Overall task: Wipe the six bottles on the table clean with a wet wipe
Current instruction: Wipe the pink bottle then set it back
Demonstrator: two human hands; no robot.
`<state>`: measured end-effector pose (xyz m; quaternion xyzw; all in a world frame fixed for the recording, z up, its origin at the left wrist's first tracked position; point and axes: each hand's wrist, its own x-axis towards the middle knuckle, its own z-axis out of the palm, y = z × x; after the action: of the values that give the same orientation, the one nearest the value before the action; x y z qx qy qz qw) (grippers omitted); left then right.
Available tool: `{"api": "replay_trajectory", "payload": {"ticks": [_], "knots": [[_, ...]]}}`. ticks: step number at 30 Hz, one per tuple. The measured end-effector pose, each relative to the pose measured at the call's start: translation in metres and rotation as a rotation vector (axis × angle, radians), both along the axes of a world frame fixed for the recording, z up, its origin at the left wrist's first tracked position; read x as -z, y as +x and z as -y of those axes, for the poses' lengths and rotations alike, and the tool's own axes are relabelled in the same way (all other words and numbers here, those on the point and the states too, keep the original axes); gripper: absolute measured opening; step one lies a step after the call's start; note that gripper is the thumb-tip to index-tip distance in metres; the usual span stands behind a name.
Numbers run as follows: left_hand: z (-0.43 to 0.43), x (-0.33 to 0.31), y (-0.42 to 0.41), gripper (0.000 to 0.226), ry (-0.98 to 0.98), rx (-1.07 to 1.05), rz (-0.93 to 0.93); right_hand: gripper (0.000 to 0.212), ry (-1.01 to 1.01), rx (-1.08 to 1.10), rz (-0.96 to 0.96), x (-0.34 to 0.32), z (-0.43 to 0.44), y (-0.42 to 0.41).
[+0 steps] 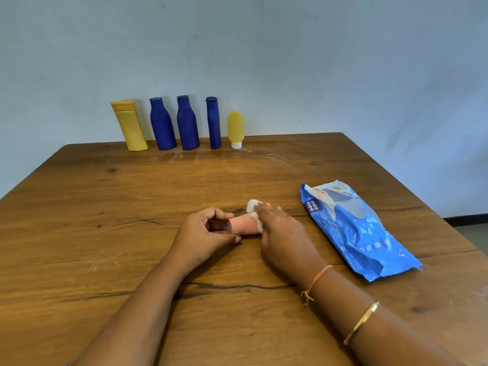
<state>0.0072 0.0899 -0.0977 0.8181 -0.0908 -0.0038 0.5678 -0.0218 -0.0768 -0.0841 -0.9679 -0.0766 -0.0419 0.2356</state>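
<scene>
Fingers (217, 214) of my left hand (203, 233) grip the pink bottle (244, 225) mid-frame while my right hand (282, 233) clutches the wet wipe (252, 206) against it; five bottles (187, 125) upper left probably remain.

Brand "mee mee": white letters on dark purple patch, far-left corner of blue wipes pack (353, 231), letters turned sideways to viewer. Pack lies flat just right of grip, where right hand (280, 233) holds wet wipe (253, 207) against pink bottle (244, 226) gripped by left hand (203, 233). Smaller white print just below patch: blurred, unreadable.
</scene>
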Motion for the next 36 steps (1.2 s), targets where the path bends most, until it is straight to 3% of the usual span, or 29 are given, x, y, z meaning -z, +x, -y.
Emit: {"api": "replay_trajectory", "payload": {"ticks": [6, 13, 17, 22, 26, 30, 33, 36], "knots": [[0.001, -0.002, -0.001, 0.034, -0.009, 0.007, -0.018, 0.037, 0.007, 0.206, -0.067, -0.01, 0.005, 0.004], [0.003, -0.003, -0.006, 0.028, -0.015, 0.009, 0.028, 0.052, 0.083, -0.086, 0.012, -0.016, -0.041, -0.013], [0.003, -0.004, -0.007, 0.03, 0.007, 0.002, 0.059, 0.052, 0.07, -0.131, 0.049, -0.014, -0.044, -0.012], [0.003, -0.002, -0.004, 0.035, -0.067, 0.037, -0.016, 0.052, -0.01, 0.019, -0.015, -0.01, -0.014, -0.004], [0.001, -0.001, -0.002, 0.037, 0.067, 0.032, 0.038, 0.044, 0.007, 0.151, -0.035, -0.012, 0.001, 0.001], [-0.001, 0.001, 0.0, 0.044, 0.15, 0.026, 0.063, 0.047, 0.011, 0.164, -0.054, -0.009, 0.003, 0.0], [0.0, 0.0, 0.001, 0.052, 0.114, 0.016, -0.033, 0.051, 0.023, 0.159, -0.053, -0.004, 0.003, 0.0], [0.001, -0.003, 0.0, 0.046, 0.08, 0.001, -0.097, 0.054, 0.023, 0.149, -0.056, -0.002, 0.004, -0.002]]}}
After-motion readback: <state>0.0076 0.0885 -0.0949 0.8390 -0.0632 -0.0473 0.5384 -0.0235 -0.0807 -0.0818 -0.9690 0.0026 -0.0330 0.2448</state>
